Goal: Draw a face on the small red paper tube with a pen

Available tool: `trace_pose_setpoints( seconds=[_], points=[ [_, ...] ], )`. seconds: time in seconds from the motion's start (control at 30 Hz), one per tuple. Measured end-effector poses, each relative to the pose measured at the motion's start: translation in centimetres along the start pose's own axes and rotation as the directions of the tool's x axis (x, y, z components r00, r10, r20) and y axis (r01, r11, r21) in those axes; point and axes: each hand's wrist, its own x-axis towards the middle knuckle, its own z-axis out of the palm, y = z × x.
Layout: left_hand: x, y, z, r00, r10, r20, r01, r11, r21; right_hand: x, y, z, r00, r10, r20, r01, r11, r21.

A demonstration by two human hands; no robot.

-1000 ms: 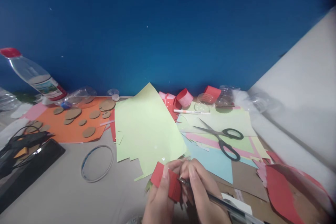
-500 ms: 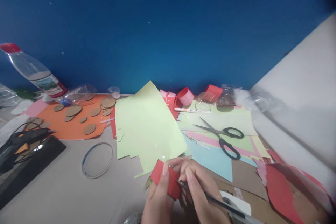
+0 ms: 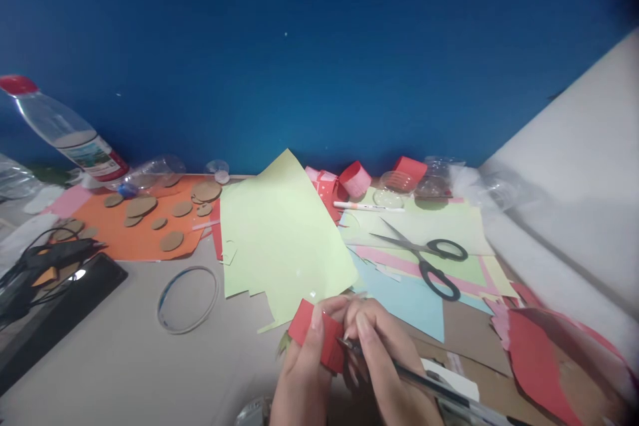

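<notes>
Low in the middle of the head view, my left hand grips a small folded red paper piece, its thumb pressed flat across the front. My right hand is closed around a pen with a dark grip and clear barrel, which slants down to the right. The pen's tip is at the right side of the red paper, apparently touching it. Fingertips of both hands meet behind the paper. A bit of green shows by my left hand's edge. Just beyond lies a large pale green paper sheet.
Scissors lie partly open on coloured papers at right, near a marker and red paper rings. Left are a tape ring, cardboard discs on orange paper, a tilted bottle and a glue gun.
The view has shifted slightly. Both hands keep nearly the same pose on the red paper, and the pen tip stays at its right side.
</notes>
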Motion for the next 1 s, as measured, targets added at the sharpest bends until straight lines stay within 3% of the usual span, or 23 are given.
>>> trace_pose_setpoints(
  seconds=[0.17,0.77,0.9,1.0],
  points=[
    [0.1,-0.5,0.0,1.0,0.01,0.002,-0.01,0.999,-0.046,0.0,0.6,-0.4,0.997,-0.026,0.07,0.027,1.0,-0.015],
    [-0.2,0.2,1.0,1.0,-0.002,-0.007,0.002,0.997,-0.077,-0.1,-0.8,-0.1,1.0,-0.022,0.01,0.023,0.999,-0.042],
    [-0.4,0.7,1.0,0.999,-0.021,0.034,0.024,0.995,-0.095,-0.1,-0.6,-0.1,0.995,-0.072,0.066,0.076,0.995,-0.068],
    [-0.3,0.9,1.0,0.998,0.003,0.055,0.003,0.996,-0.094,0.0,-0.5,-0.2,0.996,-0.081,0.044,0.084,0.995,-0.058]
  ],
)
